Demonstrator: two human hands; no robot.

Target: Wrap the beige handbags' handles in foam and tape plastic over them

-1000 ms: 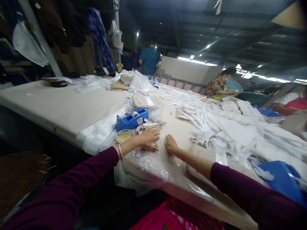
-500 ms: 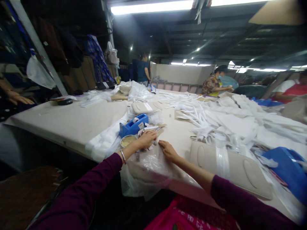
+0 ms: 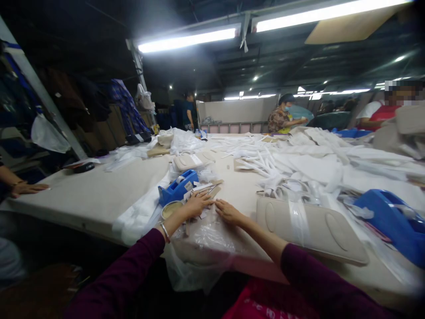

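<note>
My left hand (image 3: pixel 198 204) lies palm down over small paper and card scraps (image 3: pixel 209 189), its fingers spread. Close to its right, my right hand (image 3: pixel 229 212) rests flat on clear plastic film (image 3: pixel 212 235) at the table's near edge, fingers extended. The fingertips of the two hands almost meet. Neither hand visibly grips anything. Just behind my left hand is a blue tape dispenser (image 3: pixel 178 188), with a round tin (image 3: pixel 171 209) beside my left wrist. A beige bag piece (image 3: pixel 312 228) wrapped with a white band lies right of my right forearm.
A second blue tape dispenser (image 3: pixel 392 221) stands at the right. White strips and sheets (image 3: pixel 318 164) cover the table's right side. A wrapped beige piece (image 3: pixel 192 160) lies farther back. Another person's hand (image 3: pixel 29 188) rests on the table's left edge. Other people are in the background.
The view has shifted, tilting up and to the right. My left hand's fingers now lie flatter and more spread over the scraps. The other person's hand at the left has come down onto the table.
</note>
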